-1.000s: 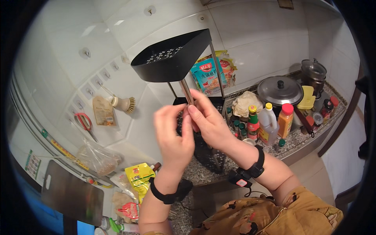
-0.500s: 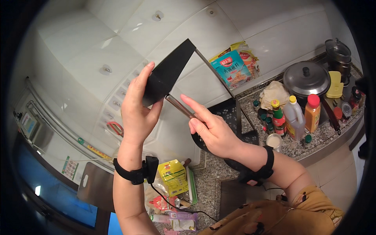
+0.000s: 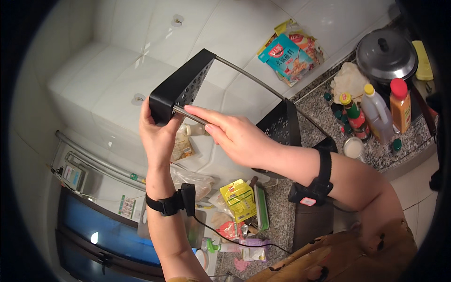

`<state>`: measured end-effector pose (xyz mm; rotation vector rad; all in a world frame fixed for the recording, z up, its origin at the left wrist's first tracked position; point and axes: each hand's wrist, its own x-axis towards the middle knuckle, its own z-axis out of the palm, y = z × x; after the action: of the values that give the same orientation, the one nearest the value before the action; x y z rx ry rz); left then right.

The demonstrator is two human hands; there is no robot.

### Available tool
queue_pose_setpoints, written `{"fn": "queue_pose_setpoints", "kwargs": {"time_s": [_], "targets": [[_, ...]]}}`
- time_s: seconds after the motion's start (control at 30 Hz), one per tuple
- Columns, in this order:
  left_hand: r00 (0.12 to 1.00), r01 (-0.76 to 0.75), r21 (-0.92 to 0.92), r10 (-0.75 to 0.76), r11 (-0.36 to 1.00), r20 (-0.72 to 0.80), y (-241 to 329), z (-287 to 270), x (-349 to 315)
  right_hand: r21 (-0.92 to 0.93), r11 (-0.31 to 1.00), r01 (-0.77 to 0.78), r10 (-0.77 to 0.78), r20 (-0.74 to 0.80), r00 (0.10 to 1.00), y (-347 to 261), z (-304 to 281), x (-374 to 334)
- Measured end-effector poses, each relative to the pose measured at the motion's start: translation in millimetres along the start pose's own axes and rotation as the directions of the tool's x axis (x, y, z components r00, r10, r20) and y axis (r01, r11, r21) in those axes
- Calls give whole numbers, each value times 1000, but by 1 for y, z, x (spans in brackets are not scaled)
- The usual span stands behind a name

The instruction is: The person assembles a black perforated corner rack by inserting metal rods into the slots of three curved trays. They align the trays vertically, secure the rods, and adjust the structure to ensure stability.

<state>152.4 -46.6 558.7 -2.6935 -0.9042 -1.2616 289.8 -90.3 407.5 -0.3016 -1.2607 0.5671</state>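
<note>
My left hand (image 3: 162,138) is closed around the lower corner of a black perforated metal rack panel (image 3: 181,80), which is raised and tilted before the tiled wall. My right hand (image 3: 244,141) pinches a thin metal rod (image 3: 195,117), index finger stretched along it. The rod's end is at the panel's lower corner; whether it sits in a hole cannot be told. A second metal rod (image 3: 249,78) runs from the panel's upper corner to another black perforated panel (image 3: 282,127) at the right. My right forearm partly hides that second panel.
Right of the rack, bottles (image 3: 378,120), a small jar (image 3: 353,148) and a lidded pan (image 3: 386,55) crowd the granite counter. Food packets (image 3: 286,56) are against the wall. Below my hands are a yellow packet (image 3: 239,199) and plastic bags (image 3: 192,181). A cable (image 3: 225,235) trails from my left wrist.
The held panel has tilted, and its perforated face now shows. My right fingers have come closer to the panel's corner along the rod. The whole view has shifted.
</note>
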Motion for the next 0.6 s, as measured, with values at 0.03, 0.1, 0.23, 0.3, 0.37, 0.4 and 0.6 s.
{"fn": "queue_pose_setpoints", "kwargs": {"time_s": [0.03,0.1,0.23,0.3,0.37,0.4,0.6], "targets": [[1000,14,8,-14,1000,7,0,-1,2,8,1000,-21,21,8,1000,-1,-2,2],[999,43,24,-43,999,17,-3,-5,6,18,994,-112,111,54,992,-7,-8,5],[995,96,55,-97,994,21,-5,-14,13,56,998,-25,24,9,1000,7,1,16],[996,94,39,-94,995,-3,-4,-13,15,38,997,67,-66,-41,997,24,12,25],[992,122,21,-121,992,-40,-12,-19,11,50,999,-15,14,18,1000,13,12,25],[992,121,13,-121,993,-39,-16,-22,10,54,994,-96,92,73,993,7,10,25],[989,127,-41,-130,991,-78,-18,-21,9,52,997,-60,58,32,998,15,19,29]]}}
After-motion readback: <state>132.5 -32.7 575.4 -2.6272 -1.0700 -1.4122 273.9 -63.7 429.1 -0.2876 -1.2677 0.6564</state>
